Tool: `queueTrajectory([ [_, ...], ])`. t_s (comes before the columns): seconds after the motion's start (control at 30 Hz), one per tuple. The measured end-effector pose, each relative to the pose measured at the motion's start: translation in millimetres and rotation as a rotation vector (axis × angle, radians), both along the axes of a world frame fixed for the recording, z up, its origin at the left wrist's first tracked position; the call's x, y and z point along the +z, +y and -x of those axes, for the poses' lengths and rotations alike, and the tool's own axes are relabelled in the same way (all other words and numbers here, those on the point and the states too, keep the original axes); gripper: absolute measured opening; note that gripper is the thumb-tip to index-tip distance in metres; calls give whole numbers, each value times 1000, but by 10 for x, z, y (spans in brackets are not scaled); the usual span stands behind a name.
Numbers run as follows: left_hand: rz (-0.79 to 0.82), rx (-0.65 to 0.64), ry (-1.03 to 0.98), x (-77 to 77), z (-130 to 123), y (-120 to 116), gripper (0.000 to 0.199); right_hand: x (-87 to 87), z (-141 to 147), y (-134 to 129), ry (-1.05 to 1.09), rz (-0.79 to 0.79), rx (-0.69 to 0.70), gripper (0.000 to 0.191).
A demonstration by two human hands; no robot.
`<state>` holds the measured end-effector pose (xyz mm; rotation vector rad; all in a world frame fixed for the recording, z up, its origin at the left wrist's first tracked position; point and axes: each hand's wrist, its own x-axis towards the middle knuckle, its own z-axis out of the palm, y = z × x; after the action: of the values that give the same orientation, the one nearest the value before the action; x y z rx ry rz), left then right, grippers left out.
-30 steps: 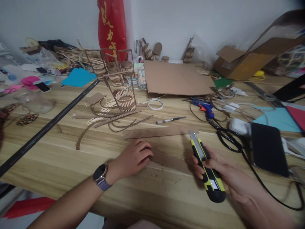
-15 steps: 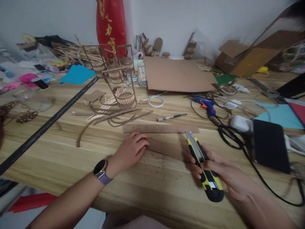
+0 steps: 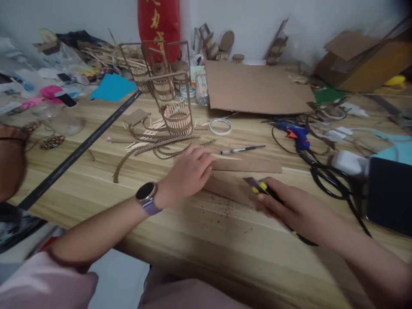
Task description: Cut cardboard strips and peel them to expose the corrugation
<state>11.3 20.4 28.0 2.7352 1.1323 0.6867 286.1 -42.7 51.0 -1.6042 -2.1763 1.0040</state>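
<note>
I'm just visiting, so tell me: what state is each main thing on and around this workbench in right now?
Utility knife: in the right hand, blade out
Watch: worn on the left wrist, screen dark
Front basket: upright, open-topped
Glue gun: lying down
Pen: lying flat
Large cardboard sheet: lying flat
Cardboard box: flap open
Black-screened device: screen dark
</note>
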Motion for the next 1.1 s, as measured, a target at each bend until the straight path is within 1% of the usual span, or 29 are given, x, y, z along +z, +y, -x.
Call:
queueTrajectory([
  [0.07, -9, 5, 56, -89, -143, 144, 27, -45, 106, 71, -173, -59, 81, 21],
  [0.1, 2, -7, 100, -152, -215, 203, 32, -81, 155, 97, -257, -84, 120, 18],
  [0.2, 33, -42, 183, -365, -380, 304, 47, -202, 267, 141, -445, -147, 225, 18],
  [0.3, 54, -73, 190, -528, -437, 319, 52, -281, 315, 152, -519, -210, 266, 19],
  [0.37, 54, -67, 176, -584, -438, 310, 53, -298, 330, 152, -539, -237, 270, 20],
  [0.6, 52, -35, 172, -597, -454, 281, 53, -256, 401, 159, -650, -204, 307, 23],
  [0.77, 70, -39, 161, -607, -466, 276, 52, -266, 423, 160, -670, -194, 328, 21],
  [0.87, 76, -42, 164, -603, -467, 272, 52, -262, 431, 164, -686, -189, 351, 23],
  [1.1, 91, -29, 201, -572, -487, 265, 53, -235, 448, 194, -684, -144, 349, 23],
])
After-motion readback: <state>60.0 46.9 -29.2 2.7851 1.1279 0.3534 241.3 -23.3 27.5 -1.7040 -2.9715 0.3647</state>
